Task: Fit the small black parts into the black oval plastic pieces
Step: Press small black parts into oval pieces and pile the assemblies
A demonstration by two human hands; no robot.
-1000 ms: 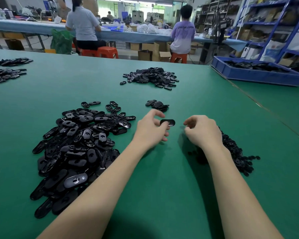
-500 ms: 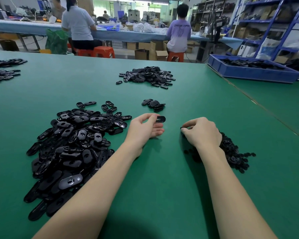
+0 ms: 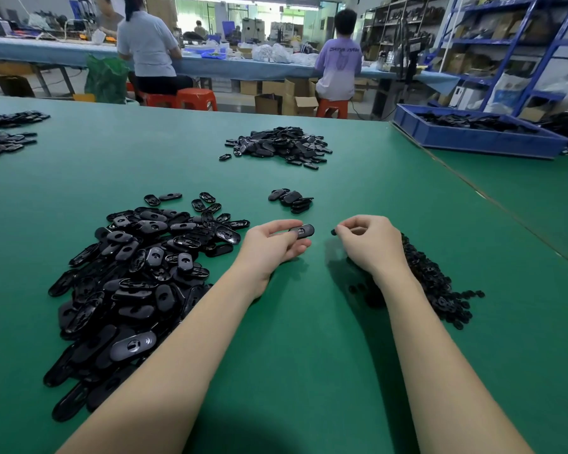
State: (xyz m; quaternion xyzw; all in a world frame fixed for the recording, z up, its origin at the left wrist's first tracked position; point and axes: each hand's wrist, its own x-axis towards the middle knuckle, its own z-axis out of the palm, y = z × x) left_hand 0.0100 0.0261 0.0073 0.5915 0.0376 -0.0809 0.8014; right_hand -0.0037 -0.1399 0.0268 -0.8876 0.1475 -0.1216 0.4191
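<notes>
Head view, looking down over a green table (image 3: 309, 322). Left hand (image 3: 273, 245) hovering just above the felt, palm turned up, fingers lying close together and gently curled, thumb laid over the top, pinching one black oval piece (image 3: 302, 230) at the fingertips. Oval held roughly level, its long axis pointing toward the right hand (image 3: 369, 245). Right hand close by but apart from it, knuckles up, fingers curled in tight, thumb and forefinger nipping a small black part (image 3: 333, 231) that just peeps out at the tips. Clear gap of green between part and oval, not yet touching.

Big heap of oval pieces (image 3: 135, 273) spread to the left of the left forearm, some face up, some showing hollow backs. Pile of small black parts (image 3: 436, 290) tucked just behind and right of the right wrist, partly hidden by it. Small cluster of ovals (image 3: 291, 199) lying just beyond both hands. Farther up the table, another mound of black pieces (image 3: 277, 146), and more at the far left edge (image 3: 4, 139).

Blue tray (image 3: 473, 140) of black items on the neighbouring table to the right. Beyond, two people seated on orange stools (image 3: 195, 98) at a long bench, backs turned, cardboard boxes (image 3: 292, 99) on the floor, blue shelving (image 3: 518, 44) along the right wall.
</notes>
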